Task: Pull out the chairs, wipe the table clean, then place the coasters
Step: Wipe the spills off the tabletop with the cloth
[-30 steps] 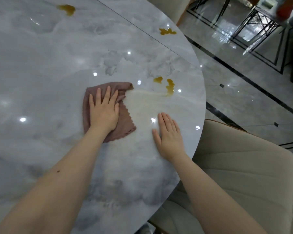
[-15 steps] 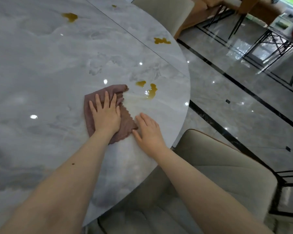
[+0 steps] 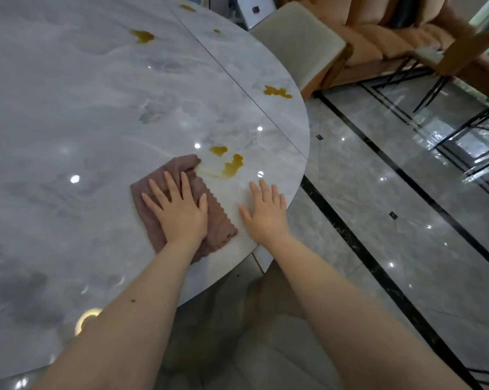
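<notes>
Here, left hand [image 3: 178,212] spread on one cloth [image 3: 181,204], right hand [image 3: 266,215] flat on table [image 3: 68,108], six spills [image 3: 231,167].

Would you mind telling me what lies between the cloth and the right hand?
In the head view, only bare marble table lies between the cloth and the right hand.

The left hand [image 3: 178,213] covers the middle of the cloth [image 3: 218,220]. The bench [image 3: 68,108] runs off the left and top edges. The chair [image 3: 251,333] below is blurred and partly hidden by both forearms.
</notes>
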Tool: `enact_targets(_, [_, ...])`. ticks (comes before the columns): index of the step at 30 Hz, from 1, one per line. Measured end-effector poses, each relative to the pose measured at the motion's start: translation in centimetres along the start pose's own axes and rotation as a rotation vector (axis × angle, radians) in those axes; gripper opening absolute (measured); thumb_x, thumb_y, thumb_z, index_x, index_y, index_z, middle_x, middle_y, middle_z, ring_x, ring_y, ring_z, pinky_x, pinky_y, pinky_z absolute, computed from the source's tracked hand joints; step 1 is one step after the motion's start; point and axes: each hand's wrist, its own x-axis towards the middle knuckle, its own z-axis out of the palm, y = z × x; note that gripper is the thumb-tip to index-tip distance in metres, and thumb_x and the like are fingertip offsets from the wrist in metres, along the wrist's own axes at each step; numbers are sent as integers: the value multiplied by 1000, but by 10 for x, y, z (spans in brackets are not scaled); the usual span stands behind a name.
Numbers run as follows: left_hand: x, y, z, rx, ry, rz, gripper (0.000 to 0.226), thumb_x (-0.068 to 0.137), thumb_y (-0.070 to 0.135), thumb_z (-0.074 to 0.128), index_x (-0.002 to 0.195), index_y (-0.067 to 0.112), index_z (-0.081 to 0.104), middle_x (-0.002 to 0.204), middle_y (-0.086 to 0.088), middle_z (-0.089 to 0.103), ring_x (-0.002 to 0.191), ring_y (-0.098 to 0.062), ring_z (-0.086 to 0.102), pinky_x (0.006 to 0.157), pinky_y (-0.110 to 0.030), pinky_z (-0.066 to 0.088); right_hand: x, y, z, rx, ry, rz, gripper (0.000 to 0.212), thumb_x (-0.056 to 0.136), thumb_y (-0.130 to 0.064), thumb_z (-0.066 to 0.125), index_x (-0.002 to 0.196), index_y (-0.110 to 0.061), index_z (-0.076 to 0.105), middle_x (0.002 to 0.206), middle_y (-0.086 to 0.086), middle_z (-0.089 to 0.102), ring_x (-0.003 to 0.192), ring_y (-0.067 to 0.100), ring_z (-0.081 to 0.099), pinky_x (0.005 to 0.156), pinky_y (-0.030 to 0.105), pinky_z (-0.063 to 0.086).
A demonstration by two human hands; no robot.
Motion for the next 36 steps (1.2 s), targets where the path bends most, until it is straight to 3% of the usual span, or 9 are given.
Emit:
enact_targets(6, [24, 43, 12, -30, 17, -20, 83, 88, 64, 28, 152, 19, 0, 156, -22, 3, 140, -50, -3, 109, -65, -6, 40, 42, -4, -62, -61, 39, 83, 90, -69, 28, 152, -24, -2, 160, 4, -7, 146, 28, -13, 118, 43, -10])
enact_targets(14, [77, 94, 22, -64, 38, -6, 88, 86, 69, 30, 151, 21, -6, 157, -20, 3, 140, -49, -4, 110, -65, -5, 93, 70, -13, -103, -35, -91, 84, 90, -61, 40, 152, -26, -3, 160, 3, -11, 146, 26, -16, 118, 42, -11])
enact_targets(21, [110, 119, 23, 35, -11, 115, 60, 95, 58, 21, 149, 41, 3, 159, -3, 0, 143, -38, -8, 111, -61, -8, 140, 98, -26, -98, -81, -202, 91, 85, -67, 43, 152, -26, -5, 159, 6, -14, 145, 27, -18, 117, 45, -12])
enact_targets(27, [112, 128, 26, 24, 27, 113, 46, 100, 41, 27, 145, 42, 23, 159, 5, 10, 145, -30, 1, 114, -55, -3, 150, 109, -21, -68, -123, -298, 96, 82, -69, 38, 152, -22, -7, 158, 11, -14, 143, 32, -21, 115, 50, -15])
enact_targets(29, [101, 126, 25, 11, 35, 96, 45, 100, 36, 30, 144, 40, 27, 158, 6, 14, 145, -28, 6, 115, -53, -1, 151, 110, -23, -66, -133, -320, 94, 83, -70, 38, 152, -21, -3, 159, 12, -9, 144, 35, -17, 115, 51, -13])
enact_targets(33, [63, 115, 24, 0, 82, -34, 50, 95, 34, 22, 144, 33, 32, 157, 6, 18, 145, -27, 11, 116, -51, 2, 163, 120, -32, -36, 42, -400, 67, 90, -63, 36, 144, -24, 30, 152, 9, 24, 141, 32, 13, 116, 51, -4])
enact_targets(36, [48, 112, 23, -8, 119, -193, 51, 95, 34, 22, 145, 30, 33, 157, 4, 18, 145, -30, 11, 115, -52, 1, 172, 125, -29, -22, 45, -443, 57, 95, -55, 33, 142, -24, 33, 155, 7, 20, 145, 28, 7, 118, 48, -3])
